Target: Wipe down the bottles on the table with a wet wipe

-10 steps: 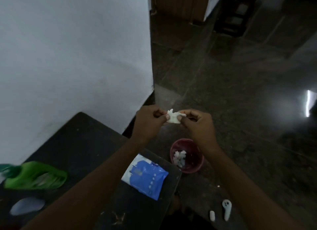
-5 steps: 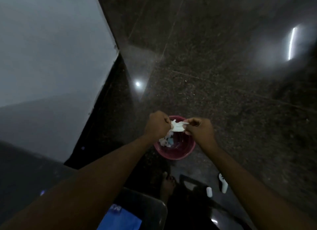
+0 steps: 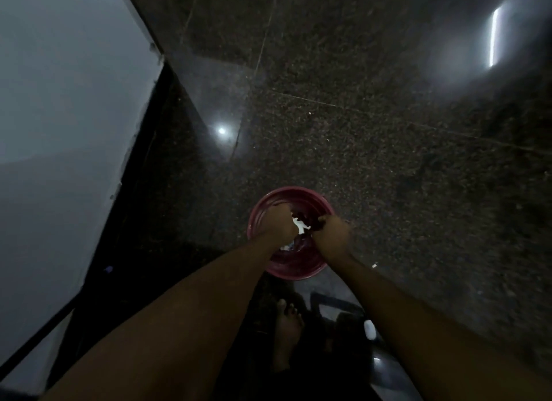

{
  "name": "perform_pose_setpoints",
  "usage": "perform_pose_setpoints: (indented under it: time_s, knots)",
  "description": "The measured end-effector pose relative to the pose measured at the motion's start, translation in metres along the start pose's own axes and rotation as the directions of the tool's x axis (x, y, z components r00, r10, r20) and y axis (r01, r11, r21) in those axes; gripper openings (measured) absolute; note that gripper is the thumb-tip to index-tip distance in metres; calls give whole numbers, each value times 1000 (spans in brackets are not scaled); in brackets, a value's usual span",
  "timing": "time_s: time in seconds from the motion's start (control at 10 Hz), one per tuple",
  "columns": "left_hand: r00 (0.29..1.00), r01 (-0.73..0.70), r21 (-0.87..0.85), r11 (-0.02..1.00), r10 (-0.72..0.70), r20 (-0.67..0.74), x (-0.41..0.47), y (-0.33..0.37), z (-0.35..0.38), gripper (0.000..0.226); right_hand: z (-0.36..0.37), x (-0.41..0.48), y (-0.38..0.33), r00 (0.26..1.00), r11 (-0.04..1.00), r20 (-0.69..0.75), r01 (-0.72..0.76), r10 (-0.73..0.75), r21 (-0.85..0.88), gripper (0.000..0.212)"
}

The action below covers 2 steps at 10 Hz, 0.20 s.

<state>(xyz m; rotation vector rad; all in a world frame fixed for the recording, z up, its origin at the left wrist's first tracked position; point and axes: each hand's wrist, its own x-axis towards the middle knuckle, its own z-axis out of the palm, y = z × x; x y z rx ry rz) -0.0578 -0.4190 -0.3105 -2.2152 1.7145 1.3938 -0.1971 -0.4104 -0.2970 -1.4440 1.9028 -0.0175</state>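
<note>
Left hand (image 3: 279, 224) and right hand (image 3: 333, 236) close together over the round maroon plastic bin (image 3: 295, 270), both pinching a small crumpled white wipe (image 3: 300, 225).

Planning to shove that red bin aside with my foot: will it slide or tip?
Likely slides: the bin sits on glossy floor. Probably light, holding only a few white scraps. Its wide mouth suggests tipping is unlikely.

Looks like a room in someone's home, pretty dim: polished speckled stone floor (image 3: 373, 149), plain white wall (image 3: 59, 101), red plastic tub (image 3: 298, 273) on the floor, bare foot (image 3: 288, 326) near it.
</note>
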Motion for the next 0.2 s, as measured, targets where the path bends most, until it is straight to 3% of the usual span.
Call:
perform_pose_setpoints:
  time_s: [0.2]
  knots:
    - [996, -87, 114, 990, 89, -7, -30, -1, -30, 30, -22, -30, -9, 998, 996, -30, 64, -62, 65, 19]
